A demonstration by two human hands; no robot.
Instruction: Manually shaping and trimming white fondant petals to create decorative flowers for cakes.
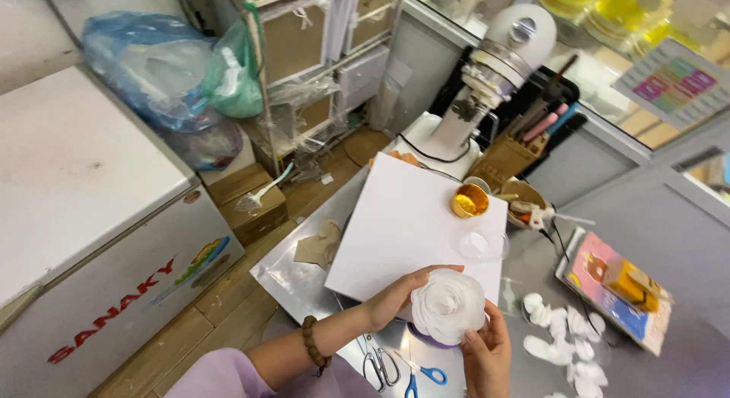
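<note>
A white flower-shaped piece made of thin layered petals (449, 304) is held between both hands over the steel table. My left hand (395, 295) cups its left side, fingers curled over the top edge. My right hand (487, 352) supports it from below right, thumb and fingers on the petals. Under the flower a purple rim (430, 339) shows. Behind it lies a large white square board (403, 223).
Several loose white petals (563, 329) lie to the right. A small gold bowl (469, 201), a clear cup (481, 246), scissors (380, 365), blue-handled scissors (426, 377), a white stand mixer (487, 79), a knife block (509, 151), a colourful booklet (616, 291). White chest freezer (84, 208) on the left.
</note>
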